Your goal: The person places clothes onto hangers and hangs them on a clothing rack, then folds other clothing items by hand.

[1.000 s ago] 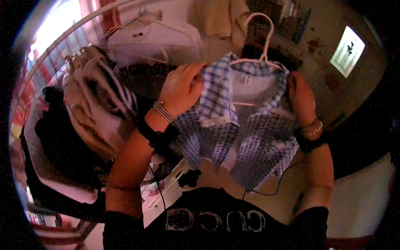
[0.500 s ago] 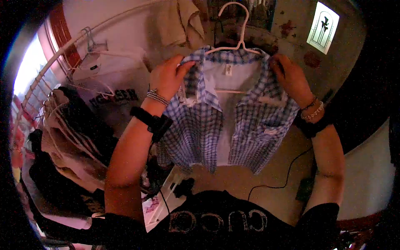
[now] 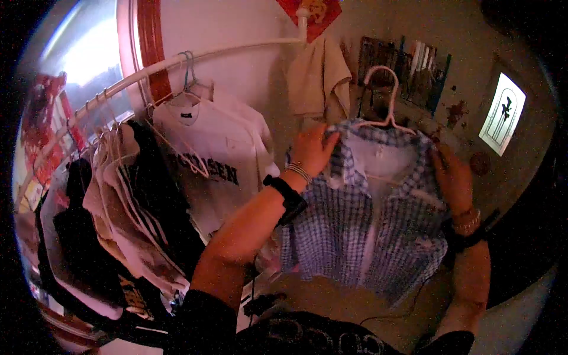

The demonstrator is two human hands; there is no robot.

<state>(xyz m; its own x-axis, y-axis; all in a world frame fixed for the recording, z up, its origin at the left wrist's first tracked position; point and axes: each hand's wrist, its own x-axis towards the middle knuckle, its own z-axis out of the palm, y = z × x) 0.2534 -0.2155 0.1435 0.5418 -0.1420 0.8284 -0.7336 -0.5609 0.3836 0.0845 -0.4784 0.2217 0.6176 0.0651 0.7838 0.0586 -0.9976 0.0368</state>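
Note:
A blue and white checked shirt (image 3: 331, 219) hangs open-fronted on a pale clothes hanger (image 3: 391, 94), whose hook stands free above the collar. My left hand (image 3: 315, 148) pinches the shirt at the shoulder on the left side. On the opposite shoulder, my right hand (image 3: 454, 177) has its fingers closed on the cloth, partly in shadow. A white lining or inner layer shows between the two front edges.
At left, a pale clothes rail (image 3: 236, 48) carries several garments, among them a white lettered T-shirt (image 3: 216, 154) and dark and beige clothes. A beige cloth (image 3: 319, 77) hangs beyond the rail's end. Books (image 3: 420, 65) stand at the back, near a bright window pane (image 3: 503, 115).
My view has turned to the left, so more of the rail and its clothes shows. The shirt and both hands appear lower and further right; both hands keep their hold.

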